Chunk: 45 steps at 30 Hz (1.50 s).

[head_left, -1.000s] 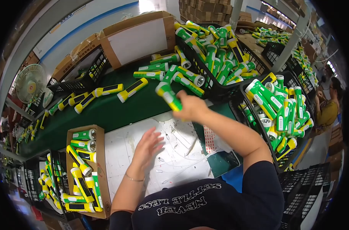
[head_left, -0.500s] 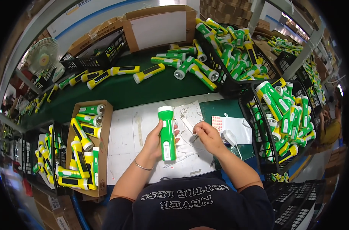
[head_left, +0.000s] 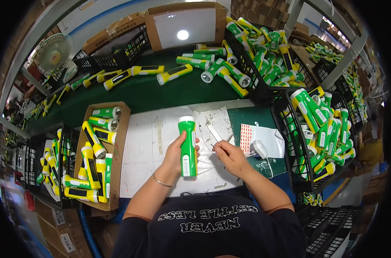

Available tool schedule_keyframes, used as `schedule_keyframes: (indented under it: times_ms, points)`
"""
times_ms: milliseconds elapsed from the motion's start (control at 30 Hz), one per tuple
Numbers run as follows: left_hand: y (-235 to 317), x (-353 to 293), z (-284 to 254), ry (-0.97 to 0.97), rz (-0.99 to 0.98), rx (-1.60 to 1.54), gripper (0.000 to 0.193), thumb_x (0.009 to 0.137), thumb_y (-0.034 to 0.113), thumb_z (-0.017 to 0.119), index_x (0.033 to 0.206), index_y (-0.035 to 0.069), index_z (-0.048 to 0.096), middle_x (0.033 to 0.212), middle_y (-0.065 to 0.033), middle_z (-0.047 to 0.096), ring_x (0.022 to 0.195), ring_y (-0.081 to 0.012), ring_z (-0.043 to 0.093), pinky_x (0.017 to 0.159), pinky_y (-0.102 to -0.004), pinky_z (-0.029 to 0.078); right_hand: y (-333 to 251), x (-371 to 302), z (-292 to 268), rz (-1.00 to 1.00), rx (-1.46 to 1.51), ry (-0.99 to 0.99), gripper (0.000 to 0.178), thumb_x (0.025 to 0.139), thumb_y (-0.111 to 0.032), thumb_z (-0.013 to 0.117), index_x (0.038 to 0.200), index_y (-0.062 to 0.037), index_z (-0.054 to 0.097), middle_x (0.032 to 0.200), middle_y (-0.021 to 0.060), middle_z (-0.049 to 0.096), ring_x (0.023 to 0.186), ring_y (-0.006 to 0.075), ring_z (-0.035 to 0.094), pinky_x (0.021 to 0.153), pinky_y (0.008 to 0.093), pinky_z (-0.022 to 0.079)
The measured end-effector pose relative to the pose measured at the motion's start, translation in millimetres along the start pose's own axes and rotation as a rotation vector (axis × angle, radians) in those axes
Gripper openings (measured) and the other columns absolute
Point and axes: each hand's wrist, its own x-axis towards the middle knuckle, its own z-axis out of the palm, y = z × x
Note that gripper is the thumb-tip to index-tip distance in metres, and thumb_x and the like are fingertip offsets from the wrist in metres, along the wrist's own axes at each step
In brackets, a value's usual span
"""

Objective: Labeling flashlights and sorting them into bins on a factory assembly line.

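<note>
My left hand (head_left: 176, 150) is wrapped around a green and yellow flashlight (head_left: 188, 155), held upright over the white work surface (head_left: 139, 142). Its white head points away from me, and my thumb presses on the side near the neck. To the right, my right hand (head_left: 230, 157) is closed in a pinch, apart from the flashlight. A thin tip shows at its fingers, but I cannot make out what it is. A round bright spot (head_left: 183, 35) shines on the white sheet (head_left: 199, 26) in the cardboard box at the back.
A white plug adapter (head_left: 259, 148) and a sheet of red stickers (head_left: 246, 136) lie right of my right hand. Black crates (head_left: 296, 172) heaped with flashlights stand at right; a cardboard box (head_left: 122, 150) of flashlights stands at left. More flashlights line the green belt (head_left: 161, 92).
A bright light spot has appeared on the white sheet at the back. My left thumb has moved up on the flashlight's side, and the flashlight has turned slightly. The whole view has shifted a little.
</note>
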Motion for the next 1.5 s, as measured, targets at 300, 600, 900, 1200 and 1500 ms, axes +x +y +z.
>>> schedule_keyframes:
  times_ms: [300, 600, 900, 1200, 1500]
  points:
    - [-6, -16, 22, -0.003, 0.281, 0.355, 0.033, 0.094, 0.029, 0.047, 0.115, 0.004, 0.041, 0.098, -0.0098, 0.056, 0.077, -0.0162, 0.056, 0.066, -0.0302, 0.051, -32, 9, 14, -0.647, -0.898, -0.028, 0.01, 0.077, -0.02, 0.061, 0.077, -0.0103, 0.056, 0.065, 0.004, 0.05, 0.052, 0.0197, 0.056, 0.044, 0.0326, 0.044]
    - [4, -15, 4, 0.039, 0.412, 0.442, 0.045, 0.097, 0.045, 0.032, 0.114, 0.006, 0.044, 0.099, -0.0106, 0.055, 0.078, -0.0148, 0.056, 0.067, -0.029, 0.05, -28, -10, 24, -0.794, -0.685, -0.422, 0.017, 0.072, -0.022, 0.066, 0.069, -0.0129, 0.052, 0.06, 0.0038, 0.046, 0.047, 0.0222, 0.052, 0.042, 0.0339, 0.042]
    - [-4, -24, 15, -0.082, 0.361, 0.434, 0.035, 0.092, 0.027, 0.053, 0.117, 0.005, 0.043, 0.102, -0.0105, 0.054, 0.083, -0.0134, 0.056, 0.069, -0.0278, 0.05, -21, 10, 46, -0.114, -0.155, -0.011, 0.044, 0.071, -0.021, 0.077, 0.063, -0.0078, 0.036, 0.055, 0.0021, 0.038, 0.049, 0.0131, 0.035, 0.045, 0.0276, 0.032]
    - [7, -43, 9, 0.006, 0.228, 0.718, 0.042, 0.09, 0.03, 0.055, 0.119, 0.003, 0.041, 0.098, -0.0093, 0.056, 0.08, -0.0142, 0.058, 0.069, -0.0291, 0.049, -29, 38, -10, -0.059, -0.081, -0.044, 0.023, 0.078, -0.019, 0.07, 0.081, -0.0041, 0.053, 0.066, 0.0004, 0.049, 0.057, 0.0072, 0.041, 0.05, 0.0243, 0.033]
    - [41, -75, 13, -0.124, 0.566, 1.938, 0.043, 0.072, 0.013, 0.067, 0.111, 0.004, 0.052, 0.1, -0.014, 0.059, 0.089, -0.0312, 0.059, 0.076, -0.0363, 0.049, -30, 41, -20, -0.025, -0.11, -0.419, 0.068, 0.061, -0.025, 0.083, 0.121, -0.016, 0.053, 0.088, 0.0049, 0.055, 0.059, 0.0071, 0.048, 0.054, 0.0208, 0.041]
